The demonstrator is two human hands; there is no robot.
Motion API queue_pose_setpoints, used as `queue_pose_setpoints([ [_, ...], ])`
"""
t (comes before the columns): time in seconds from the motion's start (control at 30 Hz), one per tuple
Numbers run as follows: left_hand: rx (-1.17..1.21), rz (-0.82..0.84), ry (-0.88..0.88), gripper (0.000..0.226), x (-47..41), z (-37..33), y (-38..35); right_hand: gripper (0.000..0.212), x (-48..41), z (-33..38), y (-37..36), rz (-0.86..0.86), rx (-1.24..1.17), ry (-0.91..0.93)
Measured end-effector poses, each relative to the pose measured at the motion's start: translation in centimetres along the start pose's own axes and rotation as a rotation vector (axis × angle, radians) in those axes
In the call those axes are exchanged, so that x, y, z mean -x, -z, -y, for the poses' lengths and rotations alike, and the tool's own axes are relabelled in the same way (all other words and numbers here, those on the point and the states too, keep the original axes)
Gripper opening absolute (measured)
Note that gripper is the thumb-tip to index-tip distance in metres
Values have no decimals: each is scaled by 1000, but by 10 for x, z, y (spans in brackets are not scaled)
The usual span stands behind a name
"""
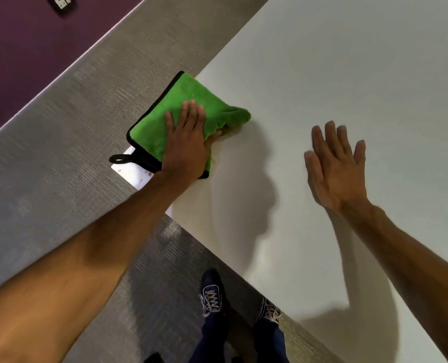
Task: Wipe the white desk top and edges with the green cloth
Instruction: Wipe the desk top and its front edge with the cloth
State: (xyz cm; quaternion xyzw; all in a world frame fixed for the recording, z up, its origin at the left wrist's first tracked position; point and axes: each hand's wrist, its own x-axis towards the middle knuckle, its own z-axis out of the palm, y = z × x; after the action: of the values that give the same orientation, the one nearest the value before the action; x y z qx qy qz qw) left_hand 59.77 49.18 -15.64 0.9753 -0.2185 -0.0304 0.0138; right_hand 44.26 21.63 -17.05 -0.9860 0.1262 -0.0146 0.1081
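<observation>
My left hand (185,142) presses flat on the green cloth (188,106) at the desk (348,74) corner. My right hand (335,166) rests open on the desk.

I see a bright green cloth (191,100) trimmed in black with a black loop, a plain white tabletop (348,74), grey floor (60,153) in a fine streaked weave, a purple wall (21,48), navy shoes (211,286) with white laces.

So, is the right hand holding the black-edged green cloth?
No, the left hand presses the black-edged green cloth on the white desk top's corner; the right hand is spread open apart from it.
</observation>
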Motion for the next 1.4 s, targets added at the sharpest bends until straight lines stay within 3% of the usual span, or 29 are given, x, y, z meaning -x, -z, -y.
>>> queue_pose_setpoints([
  [0.23,117,-23,5,68,20,-20,2,61,-22,3,-14,-76,69,-21],
  [0.37,-43,13,-51,69,40,-42,-4,61,-20,3,-12,-75,73,-33],
  [0.6,-108,-51,-25,72,-3,-40,-9,62,-21,2,-14,-69,88,-21],
  [0.8,-31,-18,79,73,-40,-42,0,62,-20,7,-10,-86,95,-10],
  [0.93,143,103,-114,88,-47,-11,9,62,-18,9,-7,-115,70,5],
  [1.0,104,123,-250,95,-45,13,10,62,-19,10,-6,-104,51,-11],
  [1.17,55,79,-386,75,-34,25,8,62,-20,8,-6,-66,84,-36],
  [1.4,118,93,-594,67,6,12,10,61,-20,10,-5,-54,81,-51],
])
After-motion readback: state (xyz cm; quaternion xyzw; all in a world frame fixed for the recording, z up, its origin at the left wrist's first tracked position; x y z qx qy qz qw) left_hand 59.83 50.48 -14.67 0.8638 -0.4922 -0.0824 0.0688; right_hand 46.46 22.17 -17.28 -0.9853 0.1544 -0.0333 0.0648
